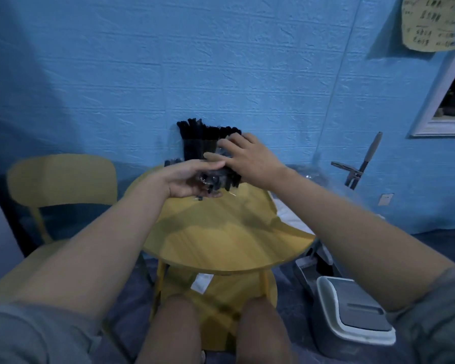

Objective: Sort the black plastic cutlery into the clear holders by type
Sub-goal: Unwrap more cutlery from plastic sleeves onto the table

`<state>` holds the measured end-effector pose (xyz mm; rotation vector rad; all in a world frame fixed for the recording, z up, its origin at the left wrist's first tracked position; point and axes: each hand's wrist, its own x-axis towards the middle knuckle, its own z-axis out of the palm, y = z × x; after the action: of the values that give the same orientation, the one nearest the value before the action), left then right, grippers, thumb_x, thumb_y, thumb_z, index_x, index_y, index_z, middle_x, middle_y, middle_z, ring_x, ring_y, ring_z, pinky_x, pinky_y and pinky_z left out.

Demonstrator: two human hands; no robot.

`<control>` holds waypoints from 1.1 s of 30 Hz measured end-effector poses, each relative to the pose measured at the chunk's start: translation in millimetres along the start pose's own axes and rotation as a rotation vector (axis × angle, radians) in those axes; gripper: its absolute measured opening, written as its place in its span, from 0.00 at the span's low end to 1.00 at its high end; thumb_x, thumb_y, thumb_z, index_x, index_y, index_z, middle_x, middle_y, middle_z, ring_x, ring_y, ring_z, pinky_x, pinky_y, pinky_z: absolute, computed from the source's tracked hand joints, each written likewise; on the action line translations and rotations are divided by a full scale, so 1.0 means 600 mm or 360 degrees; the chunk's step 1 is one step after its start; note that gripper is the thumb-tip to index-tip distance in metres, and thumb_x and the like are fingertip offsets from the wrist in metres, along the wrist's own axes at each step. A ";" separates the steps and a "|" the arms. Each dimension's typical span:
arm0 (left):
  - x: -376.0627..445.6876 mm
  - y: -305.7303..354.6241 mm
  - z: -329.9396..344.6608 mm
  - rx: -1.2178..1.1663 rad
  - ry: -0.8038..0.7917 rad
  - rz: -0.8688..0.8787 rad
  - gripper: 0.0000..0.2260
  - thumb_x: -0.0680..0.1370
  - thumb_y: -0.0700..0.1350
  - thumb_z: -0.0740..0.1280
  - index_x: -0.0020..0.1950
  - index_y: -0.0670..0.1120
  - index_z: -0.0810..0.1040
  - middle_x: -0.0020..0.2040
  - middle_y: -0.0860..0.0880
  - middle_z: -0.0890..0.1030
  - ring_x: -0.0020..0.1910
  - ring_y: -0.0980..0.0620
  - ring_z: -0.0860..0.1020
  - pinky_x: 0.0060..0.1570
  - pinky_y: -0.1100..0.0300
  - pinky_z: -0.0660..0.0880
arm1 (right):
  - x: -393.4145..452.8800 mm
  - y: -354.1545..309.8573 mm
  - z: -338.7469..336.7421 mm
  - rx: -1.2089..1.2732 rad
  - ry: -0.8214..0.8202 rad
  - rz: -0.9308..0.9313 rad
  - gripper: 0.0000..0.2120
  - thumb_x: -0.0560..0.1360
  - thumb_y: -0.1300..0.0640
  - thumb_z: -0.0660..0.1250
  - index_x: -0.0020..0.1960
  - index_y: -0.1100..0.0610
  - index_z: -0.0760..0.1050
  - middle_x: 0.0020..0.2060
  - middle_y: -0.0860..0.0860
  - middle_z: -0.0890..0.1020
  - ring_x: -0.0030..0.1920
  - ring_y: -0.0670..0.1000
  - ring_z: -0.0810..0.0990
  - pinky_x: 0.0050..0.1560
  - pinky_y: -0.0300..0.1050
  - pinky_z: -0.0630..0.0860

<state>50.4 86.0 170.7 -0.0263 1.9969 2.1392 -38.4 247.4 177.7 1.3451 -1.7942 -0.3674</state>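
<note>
Clear holders (195, 143) packed with upright black plastic cutlery stand at the far edge of the round yellow table (221, 232), against the blue wall. My left hand (192, 179) is palm up in front of them, its fingers curled round a bunch of black cutlery (216, 183) in crinkled clear wrap. My right hand (247, 156) lies over the right side of the holders with its fingers spread flat, touching the wrap and the cutlery tops. The frame is blurred, so I cannot tell the cutlery types apart.
A yellow chair (61, 179) stands left of the table. A grey and white lidded bin (352, 316) sits on the floor at the right, with a dustpan behind it. A long-handled tool (363, 164) leans on the wall. My knees are under the table's near edge.
</note>
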 end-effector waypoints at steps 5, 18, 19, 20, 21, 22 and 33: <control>0.053 -0.038 -0.031 -0.0043 0.0314 -0.0049 0.11 0.76 0.38 0.68 0.56 0.49 0.75 0.48 0.47 0.82 0.46 0.50 0.80 0.42 0.56 0.78 | 0.028 -0.052 0.076 0.0142 -0.0505 0.0577 0.41 0.71 0.64 0.69 0.77 0.46 0.53 0.68 0.59 0.66 0.47 0.56 0.80 0.33 0.45 0.68; 0.215 -0.105 -0.140 0.0837 0.0820 -0.0018 0.48 0.69 0.52 0.72 0.79 0.50 0.43 0.75 0.46 0.61 0.71 0.46 0.64 0.70 0.51 0.64 | 0.100 -0.114 0.287 0.2208 -0.0150 0.1909 0.20 0.81 0.53 0.59 0.71 0.58 0.69 0.66 0.55 0.72 0.67 0.53 0.69 0.67 0.43 0.64; 0.222 -0.108 -0.153 0.0884 0.0823 -0.0053 0.48 0.68 0.56 0.70 0.79 0.51 0.45 0.75 0.45 0.61 0.71 0.46 0.64 0.70 0.49 0.64 | 0.107 -0.117 0.297 0.2211 -0.0154 0.1905 0.21 0.80 0.51 0.59 0.71 0.57 0.69 0.66 0.55 0.72 0.67 0.53 0.70 0.67 0.45 0.66; 0.226 -0.111 -0.164 0.0947 0.0816 -0.0090 0.46 0.68 0.58 0.68 0.78 0.51 0.46 0.76 0.46 0.60 0.72 0.46 0.63 0.70 0.48 0.64 | 0.112 -0.120 0.306 0.2214 -0.0187 0.1908 0.21 0.80 0.51 0.60 0.71 0.57 0.69 0.65 0.55 0.72 0.66 0.53 0.70 0.66 0.46 0.67; 0.228 -0.115 -0.174 0.1024 0.0825 -0.0138 0.42 0.71 0.60 0.66 0.78 0.51 0.48 0.76 0.47 0.59 0.72 0.46 0.62 0.70 0.47 0.64 | 0.116 -0.122 0.316 0.2192 -0.0242 0.1900 0.21 0.80 0.50 0.60 0.70 0.57 0.69 0.65 0.55 0.72 0.66 0.54 0.70 0.66 0.46 0.67; 0.229 -0.119 -0.182 0.1140 0.0847 -0.0181 0.39 0.74 0.60 0.63 0.78 0.51 0.49 0.77 0.48 0.59 0.73 0.46 0.61 0.70 0.47 0.63 | 0.118 -0.124 0.324 0.2149 -0.0295 0.1868 0.22 0.79 0.50 0.61 0.70 0.58 0.70 0.66 0.55 0.72 0.66 0.54 0.70 0.66 0.46 0.67; 0.222 -0.158 -0.216 0.1771 0.1333 -0.0137 0.31 0.81 0.57 0.56 0.78 0.53 0.43 0.79 0.47 0.50 0.77 0.44 0.49 0.73 0.47 0.52 | 0.068 -0.123 0.347 0.1932 -0.0266 0.1899 0.29 0.75 0.57 0.69 0.73 0.56 0.64 0.71 0.53 0.66 0.69 0.52 0.68 0.69 0.44 0.65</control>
<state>-81.0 -17.4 46.2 -0.8990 3.2400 0.7004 -151.6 132.2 21.7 0.5918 -2.6861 1.4632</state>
